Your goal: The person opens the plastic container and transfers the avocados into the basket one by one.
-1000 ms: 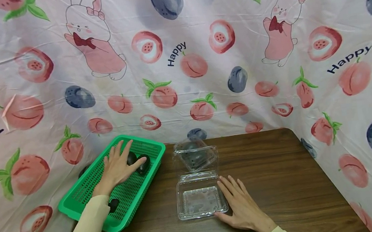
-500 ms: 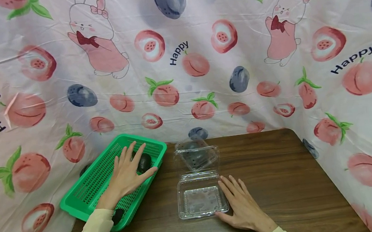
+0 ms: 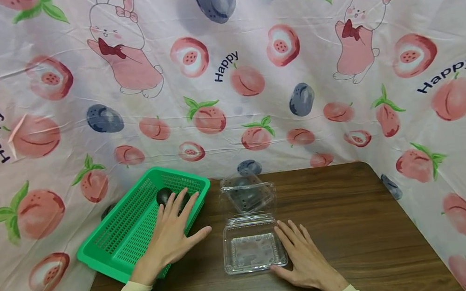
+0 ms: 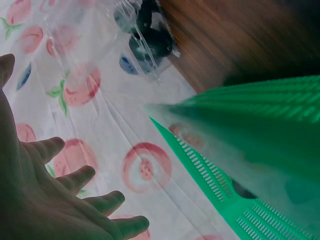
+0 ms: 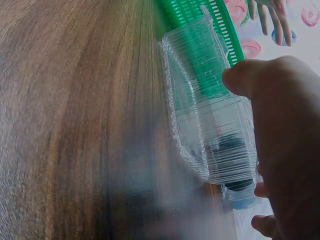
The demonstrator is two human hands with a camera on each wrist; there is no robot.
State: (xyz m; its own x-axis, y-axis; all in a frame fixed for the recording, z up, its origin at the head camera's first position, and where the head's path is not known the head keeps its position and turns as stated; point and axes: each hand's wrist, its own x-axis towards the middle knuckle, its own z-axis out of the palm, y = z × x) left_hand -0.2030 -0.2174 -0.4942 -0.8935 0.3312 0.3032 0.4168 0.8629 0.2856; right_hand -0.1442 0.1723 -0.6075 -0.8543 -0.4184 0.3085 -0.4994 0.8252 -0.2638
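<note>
A green mesh basket [image 3: 115, 232] stands at the table's left edge, and a dark round fruit [image 3: 164, 195] lies at its far end. My left hand [image 3: 177, 226] hovers flat over the basket's right rim with fingers spread, thumb out over the wood, holding nothing. A second dark fruit shows between its fingertips. A clear plastic clamshell box [image 3: 253, 251] lies empty in the middle, its lid [image 3: 248, 195] standing up behind it. My right hand [image 3: 300, 254] rests flat on the table beside the box, thumb against its near right corner. In the right wrist view the thumb [image 5: 270, 85] touches the clamshell box [image 5: 210, 115].
The dark wooden table [image 3: 349, 218] is enclosed by a pink fruit-print cloth [image 3: 253, 92] at the back and on both sides. Another dark fruit [image 3: 156, 288] peeks out under my left wrist. In the left wrist view the green basket [image 4: 260, 150] fills the right side.
My left hand has slid right and toward me, from over the dark fruit at the basket's far end to its right rim. The right hand has stayed put.
</note>
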